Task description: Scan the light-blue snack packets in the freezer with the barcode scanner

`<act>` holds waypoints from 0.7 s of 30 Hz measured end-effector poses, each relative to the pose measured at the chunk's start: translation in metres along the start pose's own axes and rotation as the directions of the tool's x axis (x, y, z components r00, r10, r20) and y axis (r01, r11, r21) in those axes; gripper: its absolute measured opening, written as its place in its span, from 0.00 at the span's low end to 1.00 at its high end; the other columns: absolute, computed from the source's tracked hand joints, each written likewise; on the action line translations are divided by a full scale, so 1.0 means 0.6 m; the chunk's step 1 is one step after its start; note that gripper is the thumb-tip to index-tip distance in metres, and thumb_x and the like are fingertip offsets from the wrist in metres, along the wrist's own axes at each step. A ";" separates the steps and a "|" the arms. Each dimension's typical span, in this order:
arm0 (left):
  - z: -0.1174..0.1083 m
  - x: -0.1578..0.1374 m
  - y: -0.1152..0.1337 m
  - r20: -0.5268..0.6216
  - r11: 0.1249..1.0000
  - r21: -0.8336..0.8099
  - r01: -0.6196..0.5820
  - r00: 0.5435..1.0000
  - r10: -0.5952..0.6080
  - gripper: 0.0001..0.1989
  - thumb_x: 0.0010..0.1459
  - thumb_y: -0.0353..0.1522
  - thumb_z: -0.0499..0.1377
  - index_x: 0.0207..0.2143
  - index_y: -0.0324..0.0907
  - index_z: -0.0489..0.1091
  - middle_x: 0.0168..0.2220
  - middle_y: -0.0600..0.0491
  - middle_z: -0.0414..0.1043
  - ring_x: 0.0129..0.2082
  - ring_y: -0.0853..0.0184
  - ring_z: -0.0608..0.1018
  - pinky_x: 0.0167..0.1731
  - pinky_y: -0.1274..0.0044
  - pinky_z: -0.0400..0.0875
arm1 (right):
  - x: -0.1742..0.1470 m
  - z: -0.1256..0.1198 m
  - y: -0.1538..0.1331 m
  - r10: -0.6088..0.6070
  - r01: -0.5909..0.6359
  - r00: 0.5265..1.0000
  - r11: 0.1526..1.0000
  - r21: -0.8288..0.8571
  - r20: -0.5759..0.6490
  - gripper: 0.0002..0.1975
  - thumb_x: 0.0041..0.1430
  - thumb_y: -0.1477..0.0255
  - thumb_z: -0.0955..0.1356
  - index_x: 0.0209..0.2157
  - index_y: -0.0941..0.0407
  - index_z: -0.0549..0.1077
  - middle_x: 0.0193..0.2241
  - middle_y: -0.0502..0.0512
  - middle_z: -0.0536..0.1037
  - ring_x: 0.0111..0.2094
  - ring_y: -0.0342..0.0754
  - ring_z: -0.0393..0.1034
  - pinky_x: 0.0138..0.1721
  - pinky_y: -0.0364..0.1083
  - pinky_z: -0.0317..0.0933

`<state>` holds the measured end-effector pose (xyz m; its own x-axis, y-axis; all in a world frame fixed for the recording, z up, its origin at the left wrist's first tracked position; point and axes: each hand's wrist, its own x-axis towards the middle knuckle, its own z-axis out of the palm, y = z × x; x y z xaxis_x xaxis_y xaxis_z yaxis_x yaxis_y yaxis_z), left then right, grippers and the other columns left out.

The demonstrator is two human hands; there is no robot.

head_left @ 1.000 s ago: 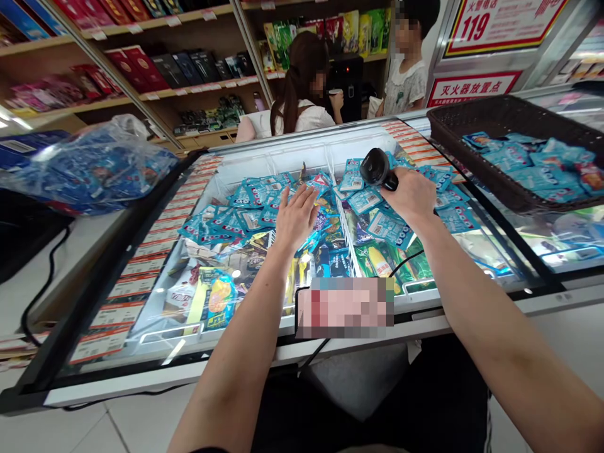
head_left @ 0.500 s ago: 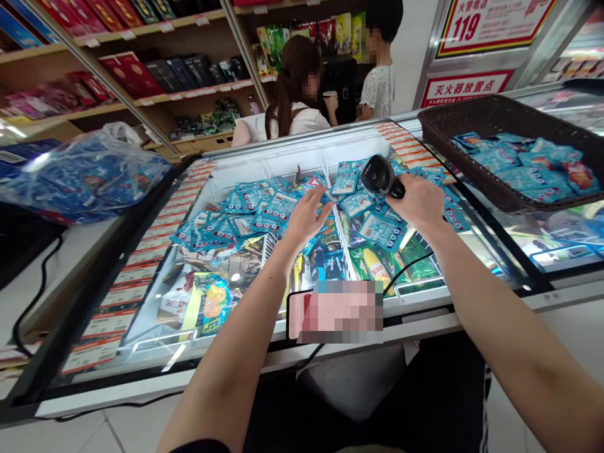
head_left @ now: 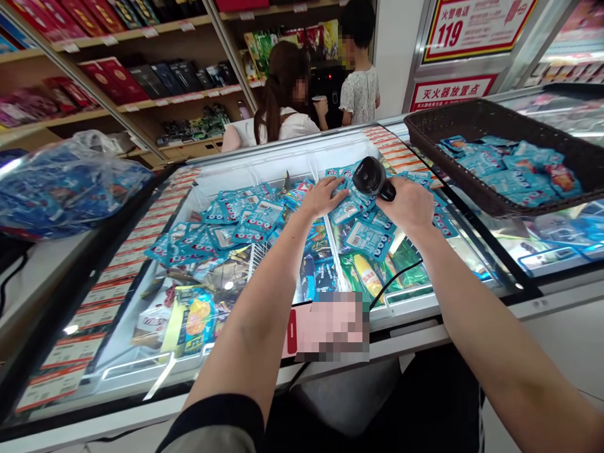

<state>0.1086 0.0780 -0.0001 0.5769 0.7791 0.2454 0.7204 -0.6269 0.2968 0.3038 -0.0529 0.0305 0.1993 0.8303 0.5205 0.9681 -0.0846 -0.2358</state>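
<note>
Display chest (head_left: 410,345): glass top w/ white front edge; price labels (head_left: 113,277) go along its L side; coloured bags are seen below the glass.
Packets (head_left: 257,220): blue, many, spread loosely on the glass, around both hands.
R hand (head_left: 409,202): fingers wrapped around handle of black scanner (head_left: 369,176), whose head is above the packets.
L hand (head_left: 323,196): fingers loose and spread, released, over the packets; touching or not, can't tell.
Basket (head_left: 509,119): brown, further R, w/ more blue packets inside.
Room: shelves (head_left: 202,94) w/ boxes behind; 2 persons (head_left: 290,126) near them; red-white signs (head_left: 479,31) upper R.
Plastic bag (head_left: 70,189): far L, blue contents, cut off by view edge.
Phone (head_left: 330,327): at front edge, mostly pixelated.
Cable (head_left: 396,277): black, partly hidden behind R forearm; its ends can't be seen.
</note>
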 end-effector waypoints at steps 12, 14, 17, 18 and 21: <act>-0.030 -0.139 0.032 -0.055 0.999 -0.020 -0.045 0.998 0.044 0.30 0.59 0.51 0.44 0.61 0.50 0.51 0.61 0.50 0.55 0.61 0.60 0.58 0.60 0.63 0.51 | -0.022 -0.008 -0.034 -0.143 0.145 0.984 0.989 -0.014 0.102 0.17 0.55 0.60 0.64 0.43 0.54 0.72 0.36 0.58 0.77 0.34 0.54 0.70 0.32 0.49 0.58; -0.036 -0.152 0.029 -0.050 0.998 -0.067 0.012 0.999 -0.016 0.34 0.58 0.52 0.46 0.63 0.49 0.47 0.63 0.48 0.51 0.62 0.59 0.56 0.59 0.64 0.53 | -0.025 -0.008 -0.037 -0.155 0.158 0.982 0.987 -0.022 0.104 0.17 0.55 0.60 0.64 0.43 0.54 0.72 0.36 0.58 0.77 0.34 0.54 0.70 0.31 0.48 0.57; -0.047 -0.168 0.021 -0.070 0.993 -0.053 0.103 0.992 -0.106 0.41 0.52 0.55 0.51 0.62 0.45 0.47 0.63 0.43 0.50 0.62 0.54 0.56 0.59 0.62 0.54 | -0.028 -0.009 -0.043 -0.176 0.179 0.979 0.983 -0.028 0.099 0.18 0.54 0.59 0.65 0.43 0.55 0.72 0.36 0.58 0.77 0.34 0.54 0.70 0.30 0.47 0.56; -0.050 -0.172 0.019 -0.081 0.991 -0.026 0.133 0.988 -0.134 0.42 0.50 0.56 0.52 0.62 0.44 0.49 0.62 0.42 0.52 0.61 0.52 0.57 0.58 0.60 0.54 | -0.029 -0.009 -0.046 -0.187 0.191 0.978 0.981 -0.025 0.097 0.18 0.54 0.59 0.65 0.43 0.55 0.72 0.36 0.58 0.77 0.34 0.54 0.70 0.30 0.47 0.56; -0.057 -0.180 0.011 -0.103 0.976 0.031 0.216 0.972 -0.212 0.42 0.46 0.56 0.56 0.58 0.42 0.56 0.55 0.41 0.61 0.57 0.48 0.61 0.54 0.57 0.57 | -0.033 -0.012 -0.056 -0.231 0.233 0.968 0.973 -0.005 0.094 0.18 0.54 0.61 0.64 0.43 0.54 0.72 0.38 0.58 0.77 0.35 0.54 0.70 0.30 0.46 0.55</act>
<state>0.0378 -0.0106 0.0069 0.3681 0.8896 0.2705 0.8395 -0.4431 0.3146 0.2682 -0.0704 0.0341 -0.0451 0.8752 0.4816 0.9887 0.1081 -0.1039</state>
